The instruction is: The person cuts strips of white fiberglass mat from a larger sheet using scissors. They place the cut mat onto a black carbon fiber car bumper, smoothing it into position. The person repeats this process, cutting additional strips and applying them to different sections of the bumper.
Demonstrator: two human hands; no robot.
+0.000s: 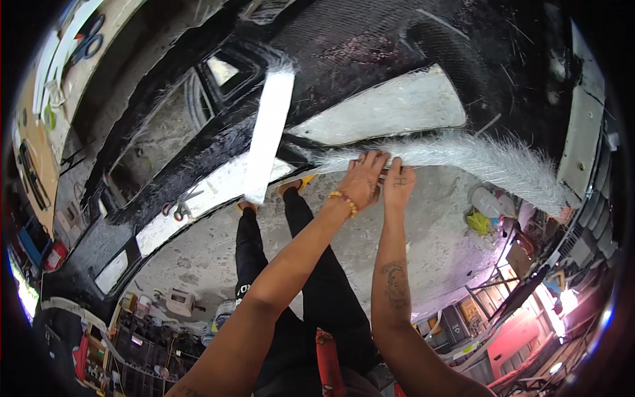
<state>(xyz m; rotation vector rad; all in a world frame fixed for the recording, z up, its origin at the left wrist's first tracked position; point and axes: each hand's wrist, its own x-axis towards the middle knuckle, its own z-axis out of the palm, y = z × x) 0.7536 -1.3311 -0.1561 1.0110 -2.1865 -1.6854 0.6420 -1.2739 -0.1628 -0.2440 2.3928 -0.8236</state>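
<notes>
A long strip of frayed white fibreglass (493,162) runs along the near edge of a large black moulded panel (344,59) and curves down at the right. My left hand (360,185), with a beaded bracelet at the wrist, has its fingers bent over the strip's near edge. Close beside it, my right hand (399,188) pinches the same edge. A second, smooth white strip (272,119) lies across the panel left of my hands. Scissors (180,208) rest on a white patch of the panel farther left.
Grey concrete floor (423,245) shows below the panel, with my feet near its edge. A yellow-green bag (477,223) lies at the right. Tools and a beige container (180,302) sit at the lower left. More scissors (89,46) lie on a board at the upper left.
</notes>
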